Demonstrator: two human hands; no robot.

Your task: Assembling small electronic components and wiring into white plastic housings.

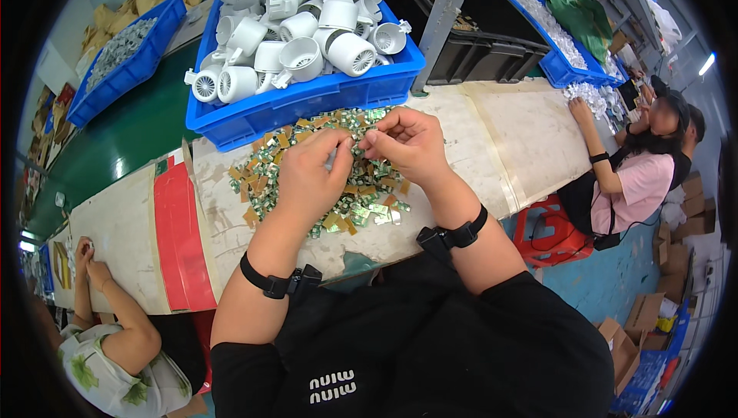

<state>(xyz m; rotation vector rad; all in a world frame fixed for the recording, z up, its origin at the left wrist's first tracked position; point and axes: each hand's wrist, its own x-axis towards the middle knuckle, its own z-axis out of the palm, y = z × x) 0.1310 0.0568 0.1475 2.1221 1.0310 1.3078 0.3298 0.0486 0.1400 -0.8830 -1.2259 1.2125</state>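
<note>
My left hand [314, 170] and my right hand [407, 143] meet above a heap of small circuit boards [357, 210], green and tan, spread on the worktable. Both hands are closed, thumbs and forefingers pinched close together. Whatever sits between the fingertips is too small and too covered to name. Just beyond the heap stands a blue plastic crate [307, 103], piled with white plastic cup-shaped housings [301, 58] that have slotted ends and side tabs.
The pale worktable [492, 141] runs left and right, with a red strip [181, 233] across it. Co-workers sit at the left [115, 341] and right [630, 179], near a red stool [550, 233]. Behind stand a black crate [484, 56] and a blue crate [573, 72] of white parts.
</note>
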